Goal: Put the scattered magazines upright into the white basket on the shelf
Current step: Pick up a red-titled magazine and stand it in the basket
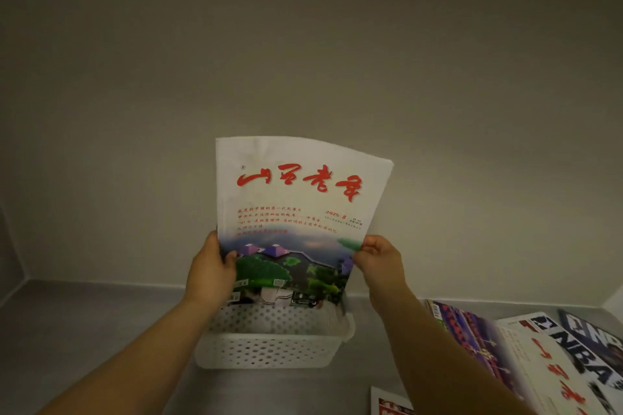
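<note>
I hold a white magazine (296,209) with red calligraphy and a green landscape picture upright in front of me. My left hand (210,271) grips its lower left edge and my right hand (381,259) pinches its lower right edge. Its bottom edge sits just above or at the back of the white perforated basket (269,350), which stands on the grey shelf directly below. Whether the magazine touches the basket's floor is hidden. More magazines (539,357) lie flat and overlapping at the lower right.
The grey shelf surface (84,330) stretches left of the basket. A beige back wall (303,44) rises behind, with side walls at both ends. An NBA magazine (586,357) tops the pile, and another magazine corner (387,403) shows at the bottom edge.
</note>
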The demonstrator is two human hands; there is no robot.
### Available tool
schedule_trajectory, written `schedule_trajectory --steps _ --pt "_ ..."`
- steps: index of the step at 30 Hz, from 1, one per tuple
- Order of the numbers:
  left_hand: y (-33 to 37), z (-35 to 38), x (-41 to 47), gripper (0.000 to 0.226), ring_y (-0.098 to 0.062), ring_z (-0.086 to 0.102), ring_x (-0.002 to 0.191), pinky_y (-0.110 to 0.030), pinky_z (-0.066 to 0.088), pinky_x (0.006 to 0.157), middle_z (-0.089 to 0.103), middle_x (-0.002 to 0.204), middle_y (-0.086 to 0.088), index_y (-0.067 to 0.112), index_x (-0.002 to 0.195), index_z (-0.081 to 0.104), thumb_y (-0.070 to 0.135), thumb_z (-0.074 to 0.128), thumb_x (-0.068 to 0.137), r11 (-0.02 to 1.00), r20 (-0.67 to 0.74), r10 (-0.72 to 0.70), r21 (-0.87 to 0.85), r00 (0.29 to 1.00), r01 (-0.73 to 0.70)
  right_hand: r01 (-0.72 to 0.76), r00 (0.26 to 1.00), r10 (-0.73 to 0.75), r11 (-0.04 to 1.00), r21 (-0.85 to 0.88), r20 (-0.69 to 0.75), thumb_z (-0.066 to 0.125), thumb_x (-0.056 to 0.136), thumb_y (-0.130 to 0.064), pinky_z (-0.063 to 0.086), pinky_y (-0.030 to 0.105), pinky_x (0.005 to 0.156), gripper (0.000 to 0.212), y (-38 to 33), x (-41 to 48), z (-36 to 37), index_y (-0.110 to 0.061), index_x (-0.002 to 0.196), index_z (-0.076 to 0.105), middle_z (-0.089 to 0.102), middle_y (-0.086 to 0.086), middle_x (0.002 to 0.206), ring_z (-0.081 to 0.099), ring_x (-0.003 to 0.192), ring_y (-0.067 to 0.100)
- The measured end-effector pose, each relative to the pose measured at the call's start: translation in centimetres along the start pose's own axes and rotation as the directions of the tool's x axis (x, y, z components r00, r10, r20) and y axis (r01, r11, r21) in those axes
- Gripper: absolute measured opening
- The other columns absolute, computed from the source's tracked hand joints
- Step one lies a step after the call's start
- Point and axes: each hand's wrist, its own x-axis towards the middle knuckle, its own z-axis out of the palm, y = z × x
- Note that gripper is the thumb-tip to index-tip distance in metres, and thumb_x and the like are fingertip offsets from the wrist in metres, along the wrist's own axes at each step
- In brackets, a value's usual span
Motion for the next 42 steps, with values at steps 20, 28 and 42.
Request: schedule_trajectory --steps 20,28,42 --pt "-2.9 3.1 1.9 0.059 -0.033 0.033 0.132 -0.055 0.037 0.101 0.030 0.145 -0.015 0.015 0.140 0.017 0.004 0.044 0.088 0.992 -0.061 -0.058 -0.114 0.996 0.051 0.065 0.997 -0.066 0.997 0.042 0.027 0.040 0.091 0.004 0.056 0.025 0.065 0.025 3.5 1.9 4.7 0.004 0.116 0.042 0.055 0.016 0.102 0.054 0.074 0.014" --pt "-2.6 2.4 2.5 0.043 -0.032 0.044 0.124 -0.051 0.047 0.091 0.044 0.135 -0.014 0.015 0.130 0.030 0.008 0.042 0.090 0.997 -0.011 0.002 -0.081 1.000 -0.002 -0.043 0.995 0.062 0.972 -0.229 0.079 0.042 0.087 0.005 0.043 0.009 0.055 0.057 3.6 2.8 5.2 -0.011 0.138 0.021 0.044 0.015 0.136 0.048 0.119 0.029" --pt "-0.8 0.9 -5.4 0.033 -0.039 0.051 0.111 -0.051 0.044 0.092 0.053 0.125 -0.023 0.005 0.119 0.050 0.008 0.052 0.085 0.969 -0.039 0.128 0.219 0.991 -0.116 -0.076 0.997 0.070 0.986 -0.146 -0.041 0.033 0.088 0.013 0.035 0.032 0.102 0.057 3.7 -4.4 -4.3 -0.009 0.139 0.020 0.032 0.019 0.142 0.039 0.126 0.030"
